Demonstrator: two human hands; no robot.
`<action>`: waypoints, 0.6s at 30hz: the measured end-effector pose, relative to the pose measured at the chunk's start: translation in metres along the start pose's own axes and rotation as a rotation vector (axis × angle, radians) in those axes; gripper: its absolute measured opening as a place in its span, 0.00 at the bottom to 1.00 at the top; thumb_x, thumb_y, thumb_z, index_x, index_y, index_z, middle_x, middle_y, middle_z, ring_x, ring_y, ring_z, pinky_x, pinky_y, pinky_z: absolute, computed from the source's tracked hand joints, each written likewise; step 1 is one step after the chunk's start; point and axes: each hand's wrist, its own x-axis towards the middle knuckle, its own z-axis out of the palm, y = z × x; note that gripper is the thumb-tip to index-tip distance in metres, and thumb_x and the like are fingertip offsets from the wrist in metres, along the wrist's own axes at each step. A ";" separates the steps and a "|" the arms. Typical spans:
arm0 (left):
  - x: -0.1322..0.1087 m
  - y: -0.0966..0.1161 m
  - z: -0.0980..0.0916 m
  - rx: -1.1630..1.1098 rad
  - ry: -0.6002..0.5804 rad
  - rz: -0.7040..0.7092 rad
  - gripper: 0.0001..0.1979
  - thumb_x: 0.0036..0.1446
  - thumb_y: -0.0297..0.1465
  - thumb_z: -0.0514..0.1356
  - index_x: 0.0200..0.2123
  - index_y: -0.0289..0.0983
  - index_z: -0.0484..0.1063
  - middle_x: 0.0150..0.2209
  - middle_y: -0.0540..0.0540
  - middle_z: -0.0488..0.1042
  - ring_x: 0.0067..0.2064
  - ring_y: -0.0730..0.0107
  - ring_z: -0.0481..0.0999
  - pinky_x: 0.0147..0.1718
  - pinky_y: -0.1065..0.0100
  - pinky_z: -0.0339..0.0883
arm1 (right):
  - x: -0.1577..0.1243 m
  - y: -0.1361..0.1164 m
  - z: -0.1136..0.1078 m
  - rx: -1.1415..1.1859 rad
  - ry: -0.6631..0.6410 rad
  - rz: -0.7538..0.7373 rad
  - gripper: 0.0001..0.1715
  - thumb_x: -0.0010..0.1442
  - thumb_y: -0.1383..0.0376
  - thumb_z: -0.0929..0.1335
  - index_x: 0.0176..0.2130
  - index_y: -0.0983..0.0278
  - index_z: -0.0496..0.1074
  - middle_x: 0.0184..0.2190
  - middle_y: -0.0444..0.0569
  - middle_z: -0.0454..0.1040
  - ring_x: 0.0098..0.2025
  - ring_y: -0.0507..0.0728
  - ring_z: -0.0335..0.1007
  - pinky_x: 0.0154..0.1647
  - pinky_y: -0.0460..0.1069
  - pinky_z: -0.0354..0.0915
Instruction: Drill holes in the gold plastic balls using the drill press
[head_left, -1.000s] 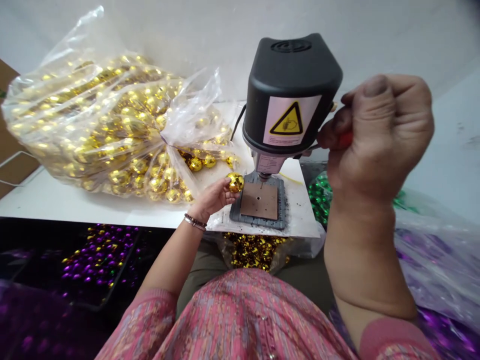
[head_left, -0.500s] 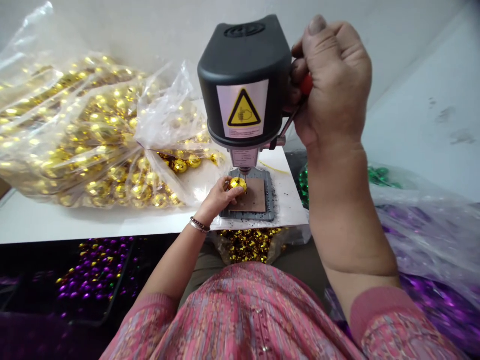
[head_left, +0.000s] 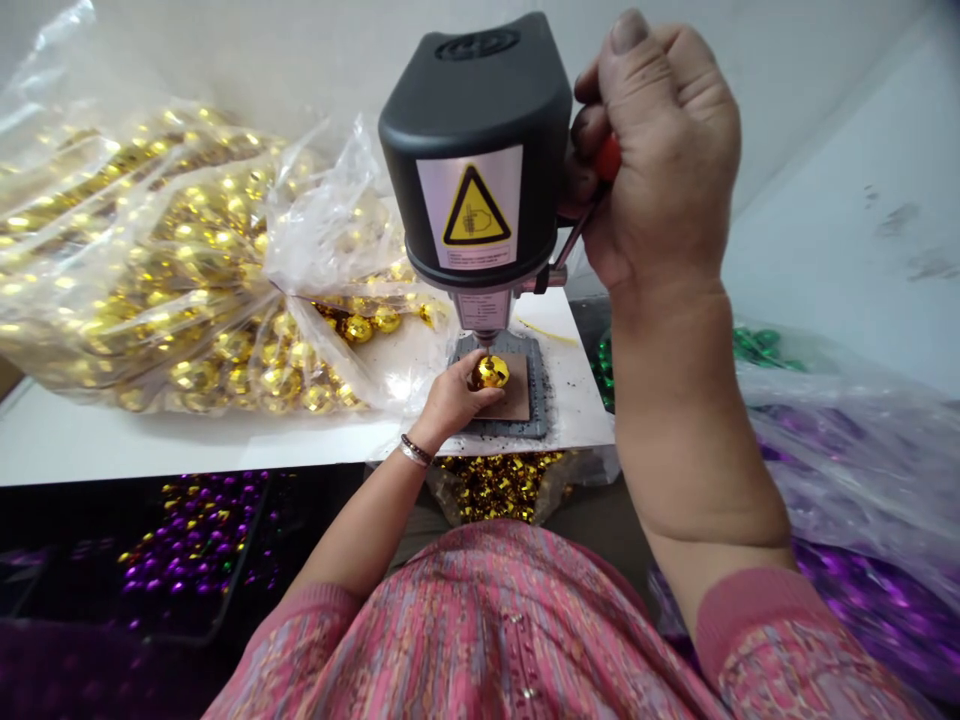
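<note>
My left hand [head_left: 450,395] pinches a shiny faceted gold ball [head_left: 491,372] just under the chuck of a black bench drill [head_left: 472,150]. The ball sits over the brown pad [head_left: 514,392] on the drill's grey base [head_left: 499,420]. The drill bit's tip is hidden or too small to make out at the ball. My right hand [head_left: 656,150] is closed around the red handle [head_left: 608,158] of the drill's metal feed lever, to the right of the black housing. The fingers cover most of that handle.
A large clear plastic bag of gold balls [head_left: 150,260] lies on the white table [head_left: 112,455] left of the drill. Loose gold beads [head_left: 495,488] sit in a bag at my lap. Green beads [head_left: 761,345] and purple beads [head_left: 199,545] lie to either side below.
My left hand has carried the gold ball from beside the drill's base to under the chuck. The whole view has shifted, putting the drill further left and higher. My right hand stays on the lever.
</note>
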 end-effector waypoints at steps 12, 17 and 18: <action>-0.002 -0.005 0.003 0.076 -0.009 0.055 0.34 0.51 0.34 0.70 0.62 0.37 0.71 0.47 0.44 0.81 0.43 0.63 0.78 0.42 0.68 0.68 | -0.086 -0.004 -0.030 -0.245 -0.080 -0.205 0.13 0.64 0.56 0.67 0.34 0.63 0.70 0.19 0.36 0.64 0.22 0.41 0.60 0.25 0.42 0.58; -0.001 -0.004 0.003 0.014 -0.028 0.056 0.30 0.51 0.32 0.69 0.59 0.37 0.72 0.42 0.47 0.82 0.39 0.66 0.77 0.38 0.69 0.67 | -0.101 0.003 -0.036 -0.307 -0.079 -0.235 0.13 0.65 0.57 0.66 0.32 0.63 0.71 0.17 0.35 0.63 0.19 0.41 0.59 0.22 0.42 0.57; -0.001 -0.003 0.003 -0.002 -0.033 0.057 0.30 0.51 0.32 0.69 0.58 0.37 0.72 0.42 0.47 0.81 0.39 0.66 0.77 0.38 0.69 0.67 | -0.103 0.005 -0.038 -0.322 -0.093 -0.239 0.13 0.65 0.58 0.66 0.33 0.63 0.71 0.17 0.36 0.63 0.18 0.41 0.58 0.21 0.42 0.57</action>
